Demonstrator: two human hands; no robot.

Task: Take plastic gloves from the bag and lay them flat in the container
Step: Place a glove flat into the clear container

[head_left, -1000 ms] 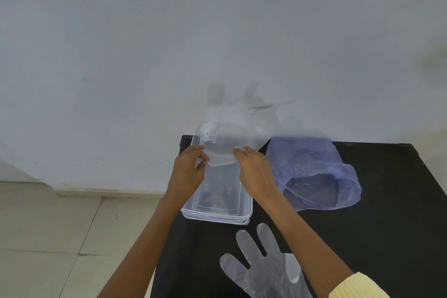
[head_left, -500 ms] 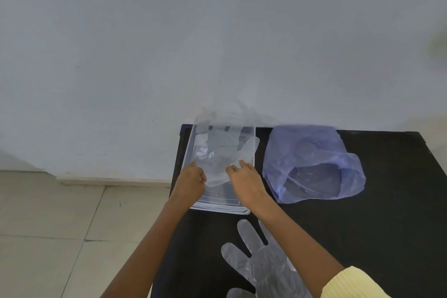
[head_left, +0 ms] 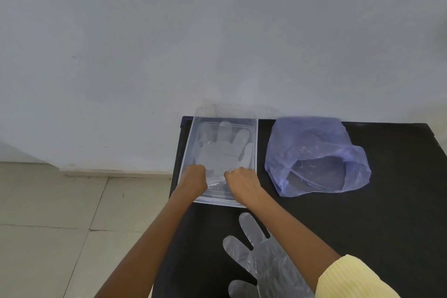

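A clear plastic glove (head_left: 219, 152) lies spread inside the clear rectangular container (head_left: 186, 150) at the table's far left, its fingers pointing away from me. My left hand (head_left: 194, 180) and my right hand (head_left: 242, 182) both pinch the glove's cuff at the container's near end. The purple plastic bag (head_left: 312, 152) lies to the right of the container, its mouth open toward me. A second clear glove (head_left: 261, 254) rests flat on the black table near me, partly under my right forearm.
The black table (head_left: 387, 213) stands against a white wall; its left edge runs just beside the container, with tiled floor (head_left: 60, 225) below. Dark table surface stretches to the right of the bag.
The glove was held up in front of the wall a second ago; both hands have lowered it into the container, where it now lies spread out.
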